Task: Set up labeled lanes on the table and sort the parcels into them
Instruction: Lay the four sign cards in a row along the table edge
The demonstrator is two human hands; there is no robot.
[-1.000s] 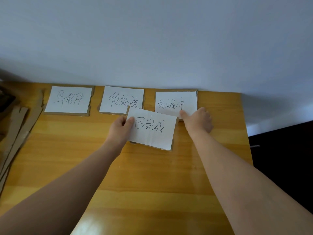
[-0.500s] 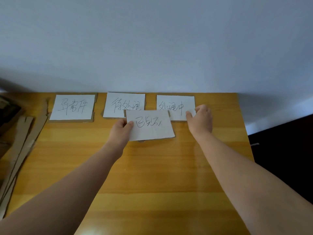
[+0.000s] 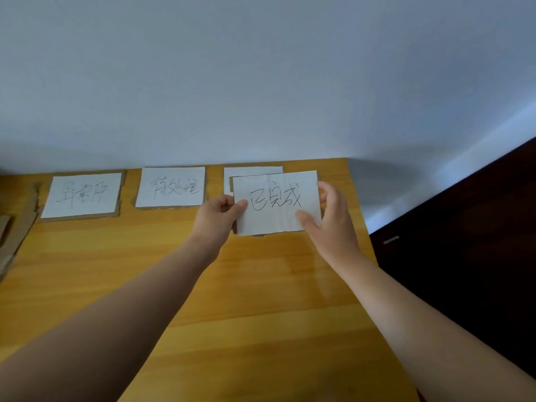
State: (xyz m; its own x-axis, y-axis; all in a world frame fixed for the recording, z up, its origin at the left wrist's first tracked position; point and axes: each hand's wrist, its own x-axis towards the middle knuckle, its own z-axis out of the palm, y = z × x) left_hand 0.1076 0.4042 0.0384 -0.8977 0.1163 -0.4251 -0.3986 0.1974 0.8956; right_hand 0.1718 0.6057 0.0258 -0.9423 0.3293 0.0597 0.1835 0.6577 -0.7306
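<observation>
Progress: label stage not quite wrapped up; three cards are down along the back edge of the table (image 3: 261, 285), the fourth is in the air; no parcels in view, so I'd guess all the sorting is still ahead

Left label (image 3: 82, 194): white paper on a cardboard backing, flat near the wall; handwriting is too scrawly for me to read

Middle label (image 3: 171, 187): same build, lying just beside the first with a gap of bare wood between them

Third label (image 3: 249, 171): mostly hidden; only its top strip and left edge peek out from behind the held card

Held card (image 3: 275, 203): the one reading 已完成; lifted and tilted towards the camera, overlapping the third label rather than sitting in its own lane

Left hand (image 3: 216, 217): pinching the card's left edge, thumb on the front, fingers curled behind

Right hand (image 3: 330, 216): clamped on the right edge, thumb pressed on the lower front corner, fingers wrapped round the side

Free space: only a narrow strip of table to the right of the third label; looks tight for a fourth lane, might need the row shuffled left

Cardboard scraps (image 3: 11, 236): loose strips at the far left edge, well apart from the action
</observation>
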